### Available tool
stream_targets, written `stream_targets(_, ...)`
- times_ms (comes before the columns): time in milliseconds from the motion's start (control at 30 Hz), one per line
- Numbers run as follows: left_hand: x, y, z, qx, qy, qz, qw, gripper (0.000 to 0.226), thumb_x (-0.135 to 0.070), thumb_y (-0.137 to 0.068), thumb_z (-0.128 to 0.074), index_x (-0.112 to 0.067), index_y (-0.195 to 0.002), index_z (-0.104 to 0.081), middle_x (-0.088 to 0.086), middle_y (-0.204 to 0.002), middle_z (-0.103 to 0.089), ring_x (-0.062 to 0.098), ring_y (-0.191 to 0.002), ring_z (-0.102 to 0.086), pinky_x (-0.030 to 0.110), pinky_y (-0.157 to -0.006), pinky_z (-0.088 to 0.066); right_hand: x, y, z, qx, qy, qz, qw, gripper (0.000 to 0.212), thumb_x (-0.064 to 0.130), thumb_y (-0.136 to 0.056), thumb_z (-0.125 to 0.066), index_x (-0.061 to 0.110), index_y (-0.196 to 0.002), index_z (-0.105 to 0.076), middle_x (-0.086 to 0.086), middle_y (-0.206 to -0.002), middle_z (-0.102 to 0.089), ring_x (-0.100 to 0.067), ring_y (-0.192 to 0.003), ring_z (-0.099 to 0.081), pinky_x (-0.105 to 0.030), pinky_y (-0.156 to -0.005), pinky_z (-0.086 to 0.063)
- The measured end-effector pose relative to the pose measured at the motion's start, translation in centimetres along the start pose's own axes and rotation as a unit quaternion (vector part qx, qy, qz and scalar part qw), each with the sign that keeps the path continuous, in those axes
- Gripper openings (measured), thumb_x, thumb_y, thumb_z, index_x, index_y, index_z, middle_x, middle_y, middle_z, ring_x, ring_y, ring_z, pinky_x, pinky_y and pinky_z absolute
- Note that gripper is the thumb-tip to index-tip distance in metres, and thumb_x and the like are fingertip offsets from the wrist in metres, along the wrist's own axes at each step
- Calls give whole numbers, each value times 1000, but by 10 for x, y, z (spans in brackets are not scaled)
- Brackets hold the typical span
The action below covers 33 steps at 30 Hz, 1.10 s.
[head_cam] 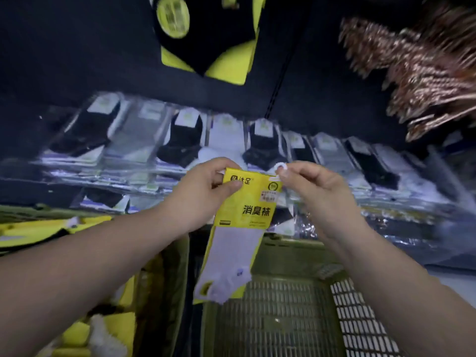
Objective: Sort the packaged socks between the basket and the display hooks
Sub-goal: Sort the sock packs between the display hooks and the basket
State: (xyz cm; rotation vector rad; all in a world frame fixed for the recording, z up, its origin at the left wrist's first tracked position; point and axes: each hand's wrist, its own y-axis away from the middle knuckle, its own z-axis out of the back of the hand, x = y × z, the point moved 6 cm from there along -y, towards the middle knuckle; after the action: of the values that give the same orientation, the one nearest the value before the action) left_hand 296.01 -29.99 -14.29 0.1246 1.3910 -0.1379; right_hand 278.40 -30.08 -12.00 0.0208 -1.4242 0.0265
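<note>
Dark display wall (77, 60) behind, row of bagged socks (180, 140) beyond hands; yellow sock pack (244, 202) held between both: left hand (203, 191) pinches top-left corner, right hand (316, 191) pinches white hanger hook (280, 168); green basket (283, 318) below hands

I get one wide-angle view from the head, facing forward and down. It sits close over the left hand (206, 191), right hand (311, 191) and sock pack (247, 210), basket (283, 320) near, hanging socks (180, 140) far.

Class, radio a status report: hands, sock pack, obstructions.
Left hand grips sock pack by top corner. Right hand pinches its hanger hook. Pack over green basket. Nothing blocking.
</note>
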Motion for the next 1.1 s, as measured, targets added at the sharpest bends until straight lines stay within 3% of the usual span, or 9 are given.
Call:
stream_targets(100, -28, -5, 16, 15, -54, -62, 996, 18, -5, -95, -54, -22, -89, -56, 20, -82, -67, 33, -70, -59, 42, -63, -49, 39, -15, -15, 9, 42, 44, 998, 13, 24, -82, -70, 20, -70, -72, 12, -68, -68, 2, -65, -59, -8, -62, -44)
stream_targets(267, -41, 2, 33, 24, -91, -101, 990, 15, -10, -98, -48, -23, -92, -51, 3, -70, -51, 9, -62, -44, 26, -57, -35, 57, -20, -33, 48, 57, 35, 997, 12, 23, -83, -70, 18, -72, -71, 3, -70, -71, -3, -64, -63, -13, -64, -50)
stream_targets(467, -43, 15, 32, 44, -73, -115, 990, 21, -9, -98, -47, -28, -92, -50, -5, -72, -50, 6, -66, -44, 22, -61, -37, 62, -6, -35, 69, 97, 46, 992, 9, 35, -77, -71, 28, -81, -74, 3, -76, -74, -7, -69, -67, -19, -68, -55)
stream_targets(533, -42, 17, 32, 45, -55, -112, 991, 20, -9, -98, -47, -27, -92, -51, -3, -75, -51, 10, -69, -46, 27, -64, -39, 64, -2, -37, 67, 92, 53, 992, 18, 45, -69, -72, 31, -82, -74, 4, -77, -74, -8, -69, -68, -21, -68, -56)
stream_targets(667, -44, 16, 34, 47, -4, -106, 993, 11, -10, -96, -52, -21, -94, -54, 0, -77, -53, 12, -70, -49, 28, -66, -42, 61, 1, -44, 50, 69, 32, 996, 33, 52, -61, -78, 31, -86, -74, -2, -79, -71, -23, -66, -59, -42, -64, -50)
stream_targets(767, -46, 15, 36, 42, -14, -107, 993, 13, -15, -90, -62, -25, -89, -55, -10, -68, -52, 6, -62, -48, 25, -59, -42, 64, 0, -50, 69, 94, 54, 992, 13, 32, -73, -76, 33, -86, -74, 7, -74, -69, -12, -66, -59, -32, -65, -48)
stream_targets(900, -44, 16, 33, 58, -55, -86, 993, 13, -17, -87, -67, -22, -86, -54, 1, -70, -56, 12, -64, -52, 40, -63, -46, 72, 1, -55, 157, 252, 99, 950, 24, 21, -84, -69, 39, -99, -66, 11, -72, -63, 3, -65, -53, -9, -62, -39)
stream_targets(1000, -43, 16, 29, 75, -101, -69, 990, 16, -21, -88, -65, -27, -85, -51, 11, -78, -62, 19, -70, -58, 43, -67, -49, 76, 1, -54, 160, 306, 109, 932, 5, 28, -81, -70, 33, -84, -70, 12, -75, -67, 2, -68, -57, -11, -61, -42)
stream_targets(1100, -39, 16, 24, 96, -133, -57, 985, 19, -23, -88, -65, -30, -84, -48, 10, -83, -63, 21, -75, -60, 40, -67, -50, 71, -3, -54, 151, 323, 90, 930, 7, 26, -75, -77, 29, -73, -71, 11, -71, -68, 1, -65, -60, -13, -61, -46)
